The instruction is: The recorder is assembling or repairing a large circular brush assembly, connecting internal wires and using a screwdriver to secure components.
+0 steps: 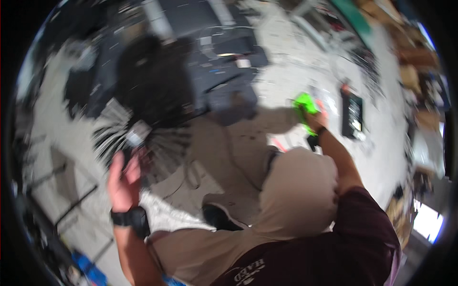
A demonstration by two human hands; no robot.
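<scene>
My left hand (125,178), with a dark watch on its wrist, is raised at the near edge of a round object with grey ribs fanning outward (160,155). Its fingers look stretched and parted; whether they touch the ribs is blurred. At the ribbed object's middle sits a pale, roughly square piece (138,133). My right hand (316,120) reaches out past my bent knee, closed on a bright green object (304,102) whose kind is smeared by motion. A black flat case-like thing (352,114) lies on the floor to its right.
Dark grey padded panels (224,95) lie ahead, small items scattered on them. A thin black metal frame (71,207) stands at left. Cardboard boxes (427,124) line the right side. My dark shoe (222,217) rests on the pale floor, near a loose cable (192,176).
</scene>
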